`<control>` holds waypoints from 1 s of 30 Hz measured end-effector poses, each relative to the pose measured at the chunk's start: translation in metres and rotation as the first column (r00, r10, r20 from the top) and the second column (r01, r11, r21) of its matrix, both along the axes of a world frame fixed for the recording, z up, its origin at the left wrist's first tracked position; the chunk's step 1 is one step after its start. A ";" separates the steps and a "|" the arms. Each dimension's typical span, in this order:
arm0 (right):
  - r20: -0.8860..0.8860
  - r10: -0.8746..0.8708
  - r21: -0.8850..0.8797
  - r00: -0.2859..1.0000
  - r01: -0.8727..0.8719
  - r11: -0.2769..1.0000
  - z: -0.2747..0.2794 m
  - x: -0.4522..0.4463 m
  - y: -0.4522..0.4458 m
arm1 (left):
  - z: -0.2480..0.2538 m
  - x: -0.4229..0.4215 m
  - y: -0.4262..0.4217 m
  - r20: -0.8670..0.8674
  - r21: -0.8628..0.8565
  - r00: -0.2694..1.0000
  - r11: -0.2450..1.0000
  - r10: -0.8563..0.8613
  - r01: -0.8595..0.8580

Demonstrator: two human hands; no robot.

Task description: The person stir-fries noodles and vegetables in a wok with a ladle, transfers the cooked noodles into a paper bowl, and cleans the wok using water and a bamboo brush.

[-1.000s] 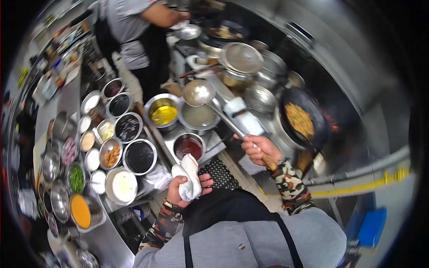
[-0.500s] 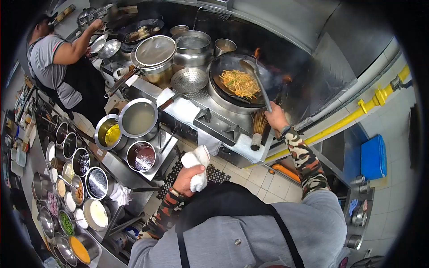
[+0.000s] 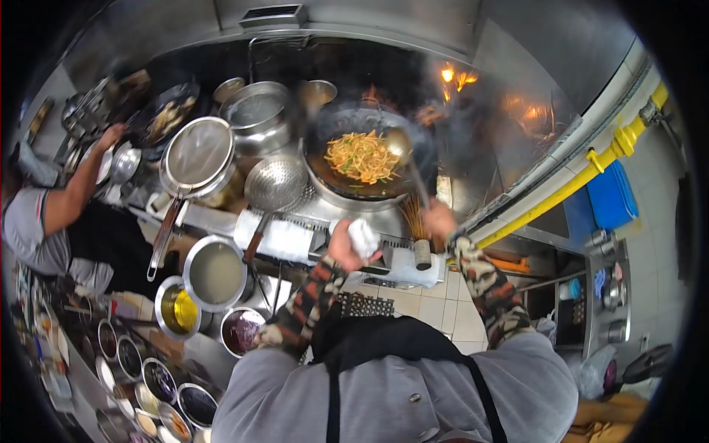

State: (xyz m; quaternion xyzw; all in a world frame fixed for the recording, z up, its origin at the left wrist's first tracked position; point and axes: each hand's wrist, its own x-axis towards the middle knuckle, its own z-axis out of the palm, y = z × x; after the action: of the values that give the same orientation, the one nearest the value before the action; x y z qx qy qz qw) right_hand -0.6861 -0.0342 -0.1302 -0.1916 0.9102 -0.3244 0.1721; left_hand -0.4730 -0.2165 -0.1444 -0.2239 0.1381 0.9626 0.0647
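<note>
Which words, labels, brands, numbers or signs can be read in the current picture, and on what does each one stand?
None: I can read no text anywhere in this view.
The wok, the ladle, the white cloth and the blue box show no legible lettering.
Any marks on the crowded items at the far left are too small and blurred to read.

The ladle (image 3: 399,145) is formed of smooth metal. The wok (image 3: 342,122) is finished in largely matt metal. The cloth (image 3: 363,238) is made of matt, creased fabric. The perforated strainer (image 3: 277,184) is built of bright metal and is fitted with a wooden handle (image 3: 256,236). The brush (image 3: 422,255) is tipped with rough, straw-like bristles (image 3: 410,214). The yellow pipe (image 3: 546,209) is coated in smooth paint.
</note>
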 end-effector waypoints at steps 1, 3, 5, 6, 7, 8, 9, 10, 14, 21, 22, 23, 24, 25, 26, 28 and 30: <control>0.170 0.033 -0.010 0.985 -0.032 0.999 0.031 0.029 0.006 | 0.004 -0.035 -0.010 0.068 -0.016 0.998 1.000 -0.013 0.015; 0.337 0.041 -0.026 0.941 -0.035 0.999 0.064 0.056 0.026 | 0.000 -0.098 -0.027 0.118 -0.051 0.991 0.997 -0.056 0.063; -0.326 0.339 0.107 0.882 -0.322 0.941 0.061 0.069 0.061 | -0.050 -0.152 -0.031 -0.031 -0.131 0.994 0.986 -0.106 0.101; -0.173 0.302 0.242 0.938 -0.256 0.936 0.097 0.086 0.065 | -0.095 -0.172 -0.028 -0.103 -0.173 0.989 0.981 -0.109 0.090; -0.147 0.338 0.186 0.929 -0.310 0.932 0.117 0.091 0.080 | -0.161 -0.194 -0.027 -0.176 -0.206 0.977 0.975 -0.121 0.084; -0.172 0.426 0.233 0.888 -0.384 0.894 0.133 0.089 0.099 | -0.126 -0.173 -0.016 -0.118 -0.233 0.989 0.970 -0.091 0.062; -0.255 0.530 0.188 0.809 -0.496 0.848 0.159 0.092 0.113 | -0.091 -0.141 -0.003 -0.060 -0.239 0.996 0.970 -0.068 0.052; -0.259 0.534 0.187 0.805 -0.501 0.845 0.179 0.098 0.114 | -0.063 -0.107 0.007 -0.035 -0.249 0.997 0.967 -0.064 0.054; -0.028 0.489 0.525 0.872 -0.403 0.749 0.176 0.106 0.095 | 0.020 -0.048 0.016 0.144 -0.173 0.986 0.979 -0.086 0.111; -0.281 0.392 0.463 0.876 -0.234 0.855 0.087 0.066 0.010 | -0.114 -0.034 0.024 0.036 -0.304 0.999 0.952 0.036 -0.023; -0.330 0.386 0.417 0.862 -0.234 0.878 0.094 0.069 0.013 | -0.116 -0.014 0.042 0.095 -0.312 0.993 0.949 0.069 -0.037; -0.304 0.379 0.377 0.874 -0.255 0.890 0.107 0.073 0.021 | -0.115 0.004 0.056 0.152 -0.301 0.985 0.953 0.078 -0.029; -0.307 0.375 0.377 0.875 -0.251 0.892 0.122 0.077 0.030 | -0.099 0.013 0.060 0.183 -0.281 0.981 0.960 0.060 -0.007; -0.300 0.428 0.353 0.852 -0.318 0.880 0.134 0.084 0.042 | -0.074 0.012 0.055 0.194 -0.242 0.980 0.970 0.038 0.010; -0.289 0.482 0.330 0.827 -0.386 0.861 0.145 0.093 0.055 | -0.050 0.004 0.044 0.166 -0.193 0.985 0.981 0.034 -0.002; -0.205 0.509 0.339 0.836 -0.427 0.838 0.166 0.108 0.077 | -0.018 -0.032 -0.004 -0.253 -0.101 0.960 0.990 -0.118 0.095; -0.146 0.539 0.351 0.830 -0.466 0.812 0.172 0.105 0.074 | -0.026 -0.070 -0.028 -0.072 -0.208 0.990 0.973 -0.121 0.103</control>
State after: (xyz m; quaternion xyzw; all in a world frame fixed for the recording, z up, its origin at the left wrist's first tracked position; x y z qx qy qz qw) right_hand -0.5814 0.0399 0.0417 -0.4358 0.8785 -0.0992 0.1686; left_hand -0.5429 -0.2440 -0.1701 -0.1804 0.2511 0.9467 0.0898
